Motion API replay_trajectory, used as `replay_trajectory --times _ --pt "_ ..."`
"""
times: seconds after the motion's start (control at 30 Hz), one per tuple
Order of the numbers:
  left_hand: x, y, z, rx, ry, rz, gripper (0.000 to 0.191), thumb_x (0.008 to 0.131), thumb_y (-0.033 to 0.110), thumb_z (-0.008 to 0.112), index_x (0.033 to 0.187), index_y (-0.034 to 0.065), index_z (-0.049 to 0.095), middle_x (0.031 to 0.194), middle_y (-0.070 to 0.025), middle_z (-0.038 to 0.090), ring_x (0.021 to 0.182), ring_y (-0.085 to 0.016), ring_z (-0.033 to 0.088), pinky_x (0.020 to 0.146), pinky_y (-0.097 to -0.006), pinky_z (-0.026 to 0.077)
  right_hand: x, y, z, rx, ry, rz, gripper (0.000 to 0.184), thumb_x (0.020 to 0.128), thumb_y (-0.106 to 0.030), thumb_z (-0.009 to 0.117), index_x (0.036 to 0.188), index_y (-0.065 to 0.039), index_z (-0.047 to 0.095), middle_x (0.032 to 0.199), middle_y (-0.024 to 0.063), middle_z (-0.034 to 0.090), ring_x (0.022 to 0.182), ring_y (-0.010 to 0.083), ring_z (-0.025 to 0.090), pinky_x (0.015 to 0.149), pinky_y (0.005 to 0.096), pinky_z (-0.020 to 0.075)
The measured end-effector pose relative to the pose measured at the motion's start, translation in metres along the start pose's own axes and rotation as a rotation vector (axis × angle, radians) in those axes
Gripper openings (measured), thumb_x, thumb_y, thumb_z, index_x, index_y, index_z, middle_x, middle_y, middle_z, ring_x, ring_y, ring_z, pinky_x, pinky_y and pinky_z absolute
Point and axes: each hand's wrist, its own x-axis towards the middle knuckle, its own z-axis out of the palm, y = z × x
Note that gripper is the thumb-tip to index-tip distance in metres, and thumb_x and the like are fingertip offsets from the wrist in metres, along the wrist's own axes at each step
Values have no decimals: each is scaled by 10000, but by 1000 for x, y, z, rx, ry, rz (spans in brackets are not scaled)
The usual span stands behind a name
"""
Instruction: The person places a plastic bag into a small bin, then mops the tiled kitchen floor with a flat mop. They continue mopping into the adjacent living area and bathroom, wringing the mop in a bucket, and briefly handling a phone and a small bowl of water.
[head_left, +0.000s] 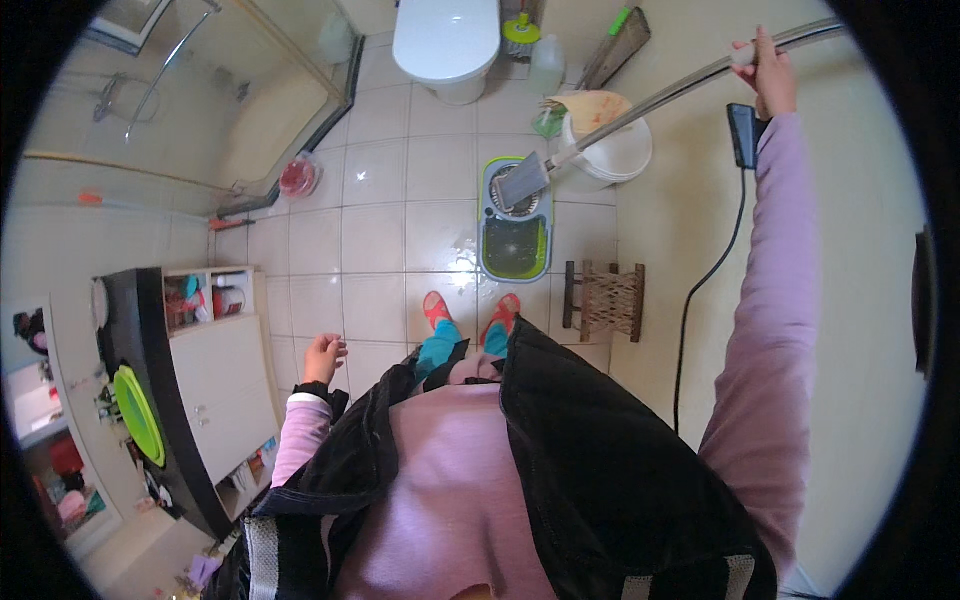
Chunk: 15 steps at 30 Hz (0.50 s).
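Note:
My right hand (775, 75) is raised at the upper right and grips the metal pole of a flat mop (660, 99). The grey mop head (523, 182) rests at or just above the round spin basket of a mop bucket (553, 247); contact cannot be told. Dark water (511, 247) fills the bucket's other, green-walled compartment. My left hand (324, 358) hangs at my side above the tiled floor, holding nothing, its fingers loosely curled and apart. A dark strap circles each wrist, and a black device (742, 135) with a cable sits by the right one.
A white pail (634, 154) with a yellowish cloth stands beside the mop bucket. A folding stool (611, 300) is by the right wall. Ahead is a toilet (447, 37), with a jug (547, 66) nearby. A vanity cabinet (225, 390) lines the left. The tiles (442, 232) look wet.

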Motion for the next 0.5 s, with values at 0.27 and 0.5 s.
replay_trajectory --times 0.27,0.5 --pt "-39 -130 -42 -133 110 -400 177 912 222 520 1051 112 524 938 -65 644 774 -178 631 616 -361 496 29 40 -8 -3 75 164 381 886 -295 602 1099 1 496 874 90 621 549 110 523 519 235 531" --pt "-30 -123 -40 -188 129 -378 214 921 251 513 1083 111 523 978 -65 638 795 -177 629 644 -373 498 20 51 2 -60 220 55 275 813 -323 689 781 -61 611 718 30 628 459 76 425 392 230 324"
